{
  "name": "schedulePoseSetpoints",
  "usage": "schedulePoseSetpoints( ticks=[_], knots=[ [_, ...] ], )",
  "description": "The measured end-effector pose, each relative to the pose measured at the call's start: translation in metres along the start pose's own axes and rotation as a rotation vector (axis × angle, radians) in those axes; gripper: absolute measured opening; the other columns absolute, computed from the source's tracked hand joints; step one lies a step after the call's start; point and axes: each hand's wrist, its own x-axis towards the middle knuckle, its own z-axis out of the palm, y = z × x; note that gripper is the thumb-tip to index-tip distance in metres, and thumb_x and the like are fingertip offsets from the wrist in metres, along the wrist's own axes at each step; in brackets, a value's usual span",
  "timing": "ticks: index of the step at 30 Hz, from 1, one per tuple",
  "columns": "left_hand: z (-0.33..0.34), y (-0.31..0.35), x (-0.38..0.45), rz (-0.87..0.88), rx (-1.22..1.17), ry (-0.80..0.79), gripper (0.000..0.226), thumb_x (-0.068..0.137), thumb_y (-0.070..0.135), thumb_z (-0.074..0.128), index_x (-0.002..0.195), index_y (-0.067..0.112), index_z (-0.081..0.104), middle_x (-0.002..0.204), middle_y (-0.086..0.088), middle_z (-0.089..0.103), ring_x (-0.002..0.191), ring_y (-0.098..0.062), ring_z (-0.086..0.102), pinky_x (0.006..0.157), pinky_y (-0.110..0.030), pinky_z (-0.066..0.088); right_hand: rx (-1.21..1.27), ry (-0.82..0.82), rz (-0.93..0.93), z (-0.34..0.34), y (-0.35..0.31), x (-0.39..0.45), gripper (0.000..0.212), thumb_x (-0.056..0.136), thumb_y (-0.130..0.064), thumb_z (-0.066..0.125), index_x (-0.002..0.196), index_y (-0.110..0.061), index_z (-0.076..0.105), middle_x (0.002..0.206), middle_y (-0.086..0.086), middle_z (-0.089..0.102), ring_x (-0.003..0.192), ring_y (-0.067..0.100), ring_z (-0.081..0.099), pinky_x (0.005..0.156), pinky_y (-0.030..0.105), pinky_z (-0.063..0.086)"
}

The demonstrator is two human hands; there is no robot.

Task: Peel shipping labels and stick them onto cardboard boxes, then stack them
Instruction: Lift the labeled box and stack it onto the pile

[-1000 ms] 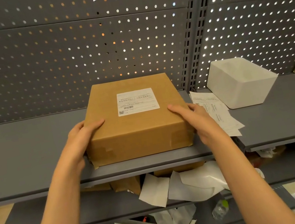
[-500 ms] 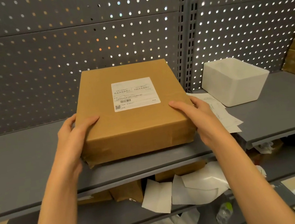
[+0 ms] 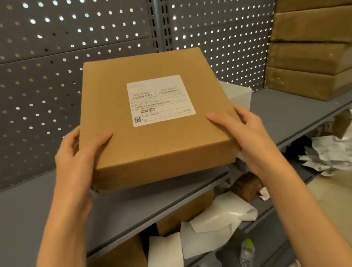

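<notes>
We hold a flat brown cardboard box (image 3: pixel 154 118) up in front of us, above the near edge of the grey shelf (image 3: pixel 17 220). It looks stiff and not very heavy, because we carry it with just our fingers and thumbs, but we cannot be sure what is inside. The sides are smooth, so it could slip, and the best place to hold it is at its two near corners, one hand on each side. Our left hand (image 3: pixel 77 159) grips the near left corner, thumb flat on top and fingers curled down the side. Our right hand (image 3: pixel 242 129) grips the near right corner the same way. Both arms reach forward and up from the bottom of the view, with wrists bent a little inward. A white shipping label (image 3: pixel 160 99) is stuck flat on the top of the box (so the sticking part looks done). Far to the right, a stack of brown boxes (image 3: pixel 317 39) sits on the shelf, well apart from ours. We think our box goes on that stack, flat and lined up.
</notes>
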Motion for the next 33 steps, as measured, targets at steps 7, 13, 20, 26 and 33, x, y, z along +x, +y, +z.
schedulePoseSetpoints(
  ticks=[7,13,20,26,33],
  knots=[
    [0.078,0.014,-0.013,0.027,-0.053,-0.205,0.072,0.061,0.046,0.07,0.128,0.027,0.053,0.121,0.006,0.06,0.108,-0.015,0.057,0.079,-0.029,0.043,-0.011,0.205,-0.042,-0.076,-0.014,-0.015,0.05,0.079,-0.039,0.07,0.126,-0.029,0.054,0.115,-0.01,0.063,0.101,0.009,0.06,0.071,0.023,0.044],
    [0.155,0.023,-0.037,0.039,-0.096,-0.339,0.065,0.072,0.04,0.073,0.131,0.026,0.05,0.122,0.006,0.059,0.107,-0.015,0.057,0.075,-0.03,0.042,-0.028,0.358,-0.092,-0.152,-0.025,-0.024,0.051,0.078,-0.038,0.07,0.125,-0.028,0.053,0.113,-0.012,0.06,0.101,0.007,0.057,0.073,0.023,0.043],
    [0.249,0.037,-0.081,0.043,-0.119,-0.415,0.057,0.074,0.038,0.072,0.126,0.025,0.054,0.116,0.002,0.062,0.1,-0.018,0.06,0.072,-0.034,0.044,-0.066,0.436,-0.127,-0.254,-0.036,-0.026,0.056,0.077,-0.04,0.07,0.128,-0.027,0.051,0.115,-0.008,0.06,0.102,0.009,0.058,0.078,0.026,0.045],
    [0.333,0.047,-0.136,0.049,-0.136,-0.441,0.066,0.068,0.048,0.07,0.128,0.028,0.052,0.12,0.004,0.061,0.106,-0.016,0.058,0.075,-0.031,0.043,-0.105,0.421,-0.132,-0.354,-0.049,-0.027,0.047,0.079,-0.039,0.068,0.123,-0.028,0.055,0.112,-0.006,0.062,0.102,0.013,0.059,0.076,0.026,0.045],
    [0.415,0.055,-0.185,0.047,-0.179,-0.429,0.068,0.072,0.046,0.072,0.132,0.029,0.047,0.123,0.007,0.057,0.107,-0.012,0.055,0.072,-0.028,0.041,-0.093,0.387,-0.127,-0.452,-0.06,-0.019,0.052,0.079,-0.037,0.069,0.127,-0.026,0.053,0.115,-0.004,0.063,0.102,0.015,0.061,0.075,0.026,0.047]
  ],
)
